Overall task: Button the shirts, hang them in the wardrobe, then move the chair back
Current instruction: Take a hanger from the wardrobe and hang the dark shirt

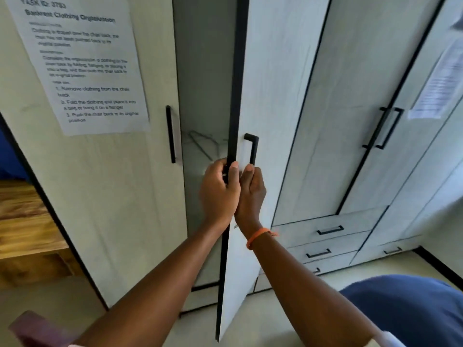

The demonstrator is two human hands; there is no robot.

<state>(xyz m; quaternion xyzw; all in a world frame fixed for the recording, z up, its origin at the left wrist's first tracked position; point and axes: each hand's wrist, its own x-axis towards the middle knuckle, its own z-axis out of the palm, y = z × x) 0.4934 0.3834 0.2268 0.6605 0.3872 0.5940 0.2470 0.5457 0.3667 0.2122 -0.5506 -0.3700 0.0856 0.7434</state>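
A pale wood-grain wardrobe fills the view. Its second door (265, 96) stands partly ajar, black edge towards me. My left hand (219, 190) grips that black edge, fingers curled round it. My right hand (250, 194), with an orange band at the wrist, holds the lower end of the door's black bar handle (252, 149). Through the gap, wire hangers (200, 144) show dimly inside. No shirt is in view.
The leftmost door (112, 184) is closed and carries a taped instruction sheet (82, 61). To the right are more closed doors (350, 121) and several drawers (328, 230). A wooden surface (22, 221) lies left, dark blue fabric (406, 306) lower right, a maroon object (35, 329) bottom left.
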